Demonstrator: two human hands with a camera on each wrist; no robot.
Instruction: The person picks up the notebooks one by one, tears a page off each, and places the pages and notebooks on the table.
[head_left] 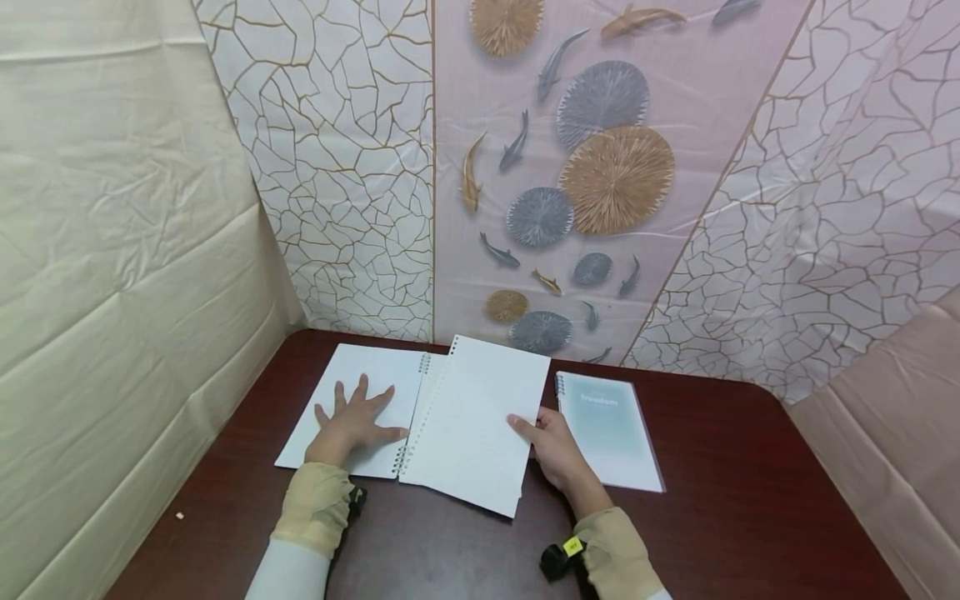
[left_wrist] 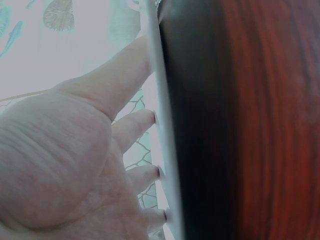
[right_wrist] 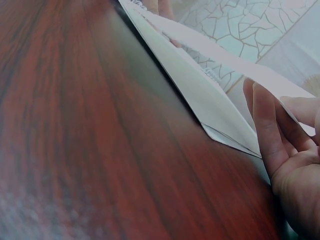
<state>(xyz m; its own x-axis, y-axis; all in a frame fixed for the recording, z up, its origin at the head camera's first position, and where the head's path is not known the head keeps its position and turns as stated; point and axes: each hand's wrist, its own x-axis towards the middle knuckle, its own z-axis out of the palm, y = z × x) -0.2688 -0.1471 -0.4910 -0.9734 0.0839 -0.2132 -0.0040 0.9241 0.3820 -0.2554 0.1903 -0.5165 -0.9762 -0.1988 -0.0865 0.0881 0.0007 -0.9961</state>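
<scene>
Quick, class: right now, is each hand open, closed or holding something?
Left hand: open, fingers spread on the notebook's left page.
Right hand: holding a white sheet near its edge, thumb on top.

A dark reddish-brown table (head_left: 750, 500) with rounded far corners bears a spiral notebook (head_left: 611, 442), its cover pale blue-green and white, and a tiny white scrap (head_left: 179, 516) near the left edge. Behind hangs a patterned cloth (head_left: 615, 183) with printed fish; cream cloth (head_left: 112, 250) hangs left, beige cloth (head_left: 885, 417) right.
</scene>
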